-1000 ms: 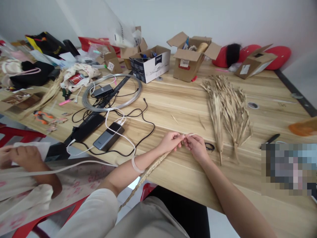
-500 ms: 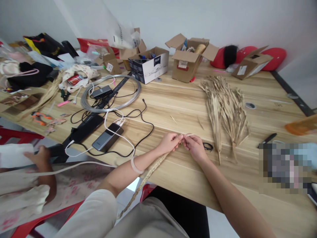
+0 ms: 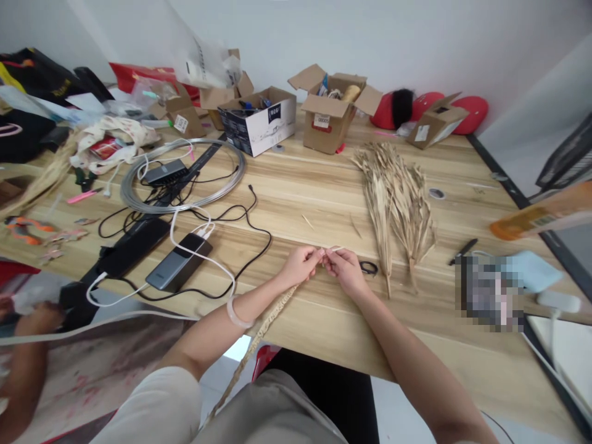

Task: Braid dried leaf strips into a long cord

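Observation:
My left hand [image 3: 300, 266] is closed in a pinch on the top end of a braided straw strip [image 3: 272, 319]. From there the narrow tan braid runs down over the table edge toward my lap. My right hand [image 3: 346, 271] meets the left at the fingertips and is pinched as well. A thin pale strand [image 3: 338, 248] sticks out above its fingers. The fingers hide the spot where braid and strand come together. Right beside my right hand lies a small black loop-shaped item [image 3: 369, 267]. Bundles of dried leaves [image 3: 393, 209] lie further right.
On the left are a wire coil [image 3: 127, 188], a grey power bank [image 3: 178, 265], tangled cables and orange-handled pliers [image 3: 28, 229]. Open cardboard boxes [image 3: 326, 126] line the wall. An orange bottle [image 3: 531, 216] lies right. Another person's hand [image 3: 44, 317] shows at lower left.
The camera view has turned to the right, so the table things appear further left. My hands stay together at the braid's end. The other person's hand and white sheet have shifted.

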The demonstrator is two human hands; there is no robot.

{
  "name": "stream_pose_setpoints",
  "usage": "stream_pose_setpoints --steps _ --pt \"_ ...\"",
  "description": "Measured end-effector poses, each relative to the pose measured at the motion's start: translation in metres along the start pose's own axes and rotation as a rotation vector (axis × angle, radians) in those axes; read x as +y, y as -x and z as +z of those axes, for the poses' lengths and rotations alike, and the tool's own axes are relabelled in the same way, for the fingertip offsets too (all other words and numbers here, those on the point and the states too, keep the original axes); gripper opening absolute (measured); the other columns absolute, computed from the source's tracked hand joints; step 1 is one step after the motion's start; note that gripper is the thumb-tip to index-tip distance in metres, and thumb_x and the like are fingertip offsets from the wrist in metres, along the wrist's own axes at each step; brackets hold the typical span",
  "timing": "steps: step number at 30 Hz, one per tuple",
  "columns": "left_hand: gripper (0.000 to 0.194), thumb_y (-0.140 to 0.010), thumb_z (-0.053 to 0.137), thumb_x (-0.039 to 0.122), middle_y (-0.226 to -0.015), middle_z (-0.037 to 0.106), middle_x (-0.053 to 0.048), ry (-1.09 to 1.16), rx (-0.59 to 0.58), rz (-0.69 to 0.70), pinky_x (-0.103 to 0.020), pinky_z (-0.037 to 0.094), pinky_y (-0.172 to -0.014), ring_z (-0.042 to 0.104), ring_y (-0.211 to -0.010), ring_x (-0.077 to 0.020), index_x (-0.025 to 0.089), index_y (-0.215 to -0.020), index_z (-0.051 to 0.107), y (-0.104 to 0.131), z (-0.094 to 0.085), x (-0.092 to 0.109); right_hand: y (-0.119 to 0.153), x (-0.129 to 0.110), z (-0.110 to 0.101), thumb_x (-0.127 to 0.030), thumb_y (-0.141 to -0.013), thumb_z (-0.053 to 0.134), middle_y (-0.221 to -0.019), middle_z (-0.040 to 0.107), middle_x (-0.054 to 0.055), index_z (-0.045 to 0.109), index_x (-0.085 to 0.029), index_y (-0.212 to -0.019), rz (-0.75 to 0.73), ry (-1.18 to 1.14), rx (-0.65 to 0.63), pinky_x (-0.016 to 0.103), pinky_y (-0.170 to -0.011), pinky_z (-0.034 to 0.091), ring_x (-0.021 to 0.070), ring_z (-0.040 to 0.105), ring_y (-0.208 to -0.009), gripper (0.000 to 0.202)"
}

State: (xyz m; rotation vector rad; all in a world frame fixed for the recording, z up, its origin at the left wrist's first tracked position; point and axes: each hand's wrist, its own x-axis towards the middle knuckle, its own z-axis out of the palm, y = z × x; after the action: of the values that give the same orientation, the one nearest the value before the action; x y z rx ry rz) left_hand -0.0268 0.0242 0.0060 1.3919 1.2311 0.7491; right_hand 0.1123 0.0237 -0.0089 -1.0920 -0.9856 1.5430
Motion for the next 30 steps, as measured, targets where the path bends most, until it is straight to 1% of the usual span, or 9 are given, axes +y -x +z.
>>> stream_pose_setpoints --steps 4,11,14,18,22,25,27,30 --pt "0.037 -0.084 0.046 0.048 -0.041 0.045 0.007 -0.007 -0.009 0.007 -0.016 0.029 -0.034 0.039 -0.031 -0.0046 0.015 -0.068 0.052 0.000 0.000 0.002 0.000 -0.002 0.001 -0.049 -0.064 0.070 -0.052 0.050 -0.002 0.058 -0.016 -0.058 -0.002 -0.004 0.000 0.019 -0.035 0.024 0.0062 0.040 -0.042 0.036" --pt "0.040 -0.085 0.045 0.050 -0.042 0.045 0.007 0.021 -0.014 -0.069 -0.015 0.030 -0.034 0.039 -0.031 -0.0039 0.014 -0.070 0.054 -0.003 0.001 -0.002 -0.001 0.000 -0.001 -0.048 -0.065 0.070 -0.053 0.051 -0.001 0.057 -0.015 -0.058 0.002 -0.001 -0.001 0.019 -0.035 0.025 0.0065 0.041 -0.043 0.035" --pt "0.041 -0.085 0.045 0.049 -0.042 0.047 0.006 0.002 -0.010 -0.075 -0.016 0.030 -0.035 0.041 -0.032 -0.0041 0.014 -0.066 0.054 -0.003 0.001 -0.003 -0.001 0.002 -0.002 -0.045 -0.065 0.070 -0.053 0.051 -0.001 0.057 -0.016 -0.058 -0.001 -0.006 0.003 0.019 -0.036 0.025 0.0065 0.041 -0.043 0.034" --pt "0.041 -0.086 0.045 0.048 -0.042 0.046 0.006 0.008 0.012 -0.056 -0.016 0.031 -0.036 0.042 -0.032 -0.0043 0.014 -0.063 0.052 -0.001 0.001 -0.003 -0.001 0.005 -0.003 -0.043 -0.066 0.071 -0.052 0.051 -0.001 0.059 -0.015 -0.059 0.010 -0.008 -0.014 0.019 -0.036 0.024 0.0064 0.041 -0.043 0.032" --pt "0.042 -0.086 0.045 0.048 -0.043 0.046 0.006 0.047 -0.005 -0.010 -0.017 0.030 -0.036 0.042 -0.033 -0.0046 0.014 -0.062 0.051 0.002 0.002 -0.003 0.001 0.005 -0.004 -0.043 -0.069 0.071 -0.055 0.054 0.000 0.060 -0.015 -0.060 0.008 0.007 -0.030 0.018 -0.037 0.025 0.0063 0.042 -0.045 0.032" --pt "0.041 -0.086 0.045 0.048 -0.044 0.046 0.005 0.060 0.023 0.020 -0.017 0.031 -0.036 0.041 -0.033 -0.0048 0.014 -0.063 0.053 0.007 0.003 0.000 0.005 0.004 -0.002 -0.044 -0.071 0.070 -0.058 0.058 0.001 0.063 -0.015 -0.064 0.006 -0.005 -0.055 0.019 -0.040 0.030 0.0070 0.046 -0.048 0.031" --pt "0.044 -0.088 0.040 0.047 -0.045 0.048 0.004 0.041 0.046 0.037 -0.018 0.032 -0.037 0.042 -0.034 -0.0055 0.014 -0.064 0.055 0.011 0.005 0.002 0.010 0.003 0.001 -0.043 -0.072 0.070 -0.057 0.058 0.001 0.063 -0.016 -0.065 0.012 -0.053 -0.090 0.019 -0.044 0.035 0.0076 0.049 -0.050 0.029" --pt "0.049 -0.092 0.031 0.043 -0.047 0.052 0.001 -0.064 0.084 0.091 -0.019 0.037 -0.042 0.047 -0.038 -0.0069 0.013 -0.062 0.055 0.016 0.007 0.008 0.015 0.004 0.007 -0.039 -0.069 0.074 -0.055 0.057 0.000 0.064 -0.016 -0.064 0.015 -0.130 -0.127 0.020 -0.047 0.039 0.0085 0.052 -0.051 0.026"
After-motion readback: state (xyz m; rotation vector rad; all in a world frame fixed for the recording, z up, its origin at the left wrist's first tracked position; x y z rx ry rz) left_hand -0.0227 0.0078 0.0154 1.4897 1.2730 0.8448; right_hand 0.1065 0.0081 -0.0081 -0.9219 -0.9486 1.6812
